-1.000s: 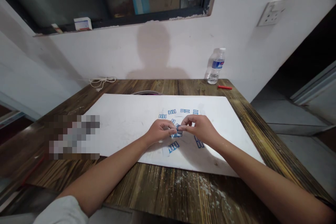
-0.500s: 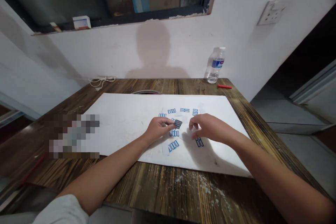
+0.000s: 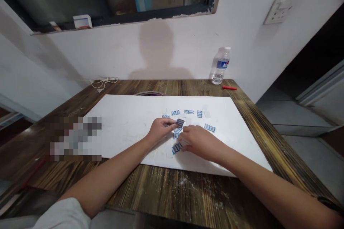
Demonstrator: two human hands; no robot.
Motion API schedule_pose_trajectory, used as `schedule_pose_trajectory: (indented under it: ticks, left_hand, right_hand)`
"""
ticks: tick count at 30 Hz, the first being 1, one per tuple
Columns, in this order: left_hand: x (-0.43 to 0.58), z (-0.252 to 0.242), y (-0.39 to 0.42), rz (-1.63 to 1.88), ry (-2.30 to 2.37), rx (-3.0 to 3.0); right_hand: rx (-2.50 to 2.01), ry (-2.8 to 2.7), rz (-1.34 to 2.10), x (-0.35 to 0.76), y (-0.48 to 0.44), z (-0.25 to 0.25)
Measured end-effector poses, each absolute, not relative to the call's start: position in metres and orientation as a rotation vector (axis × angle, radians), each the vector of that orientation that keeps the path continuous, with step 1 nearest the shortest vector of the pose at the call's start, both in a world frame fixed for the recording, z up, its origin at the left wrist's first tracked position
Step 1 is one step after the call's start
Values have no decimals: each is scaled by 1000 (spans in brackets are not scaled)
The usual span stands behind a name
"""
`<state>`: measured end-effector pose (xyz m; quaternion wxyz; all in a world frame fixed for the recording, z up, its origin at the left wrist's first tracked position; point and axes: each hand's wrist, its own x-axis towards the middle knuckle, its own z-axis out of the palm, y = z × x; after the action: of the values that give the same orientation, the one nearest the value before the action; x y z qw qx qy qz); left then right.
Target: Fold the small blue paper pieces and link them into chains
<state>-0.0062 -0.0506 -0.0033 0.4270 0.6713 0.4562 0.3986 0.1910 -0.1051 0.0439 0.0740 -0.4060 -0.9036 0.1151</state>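
Above the middle of the white sheet a small dark stack is being pinched by the left hand, while the right hand, whose grip cannot be told, is being rested on blue-striped slips there, which are probably being put at risk of scattering by any careless sweep.

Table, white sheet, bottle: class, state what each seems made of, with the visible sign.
Table: wood, probably, matt and worn; dark streaky grain in planks. White sheet: likely paper or thin board, matt; flat, scuffed, sharp edges. Bottle: clear plastic, glossy; see-through, with blue label.
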Motion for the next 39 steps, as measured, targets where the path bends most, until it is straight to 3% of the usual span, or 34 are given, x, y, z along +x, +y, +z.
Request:
schedule_pose_trajectory:
  ticks: [22,31,39]
  left_hand:
    - [-6,-5,-50,989,1132,1668]
    - [-6,-4,-50,985,1106,1619]
    - [-7,-7,-49,993,1102,1606]
  right_hand:
    - [-1330,-2671,455,180,-111,24]
    - [-1375,-2494,771,183,-109,30]
    - [-1351,-2653,463,178,-113,28]
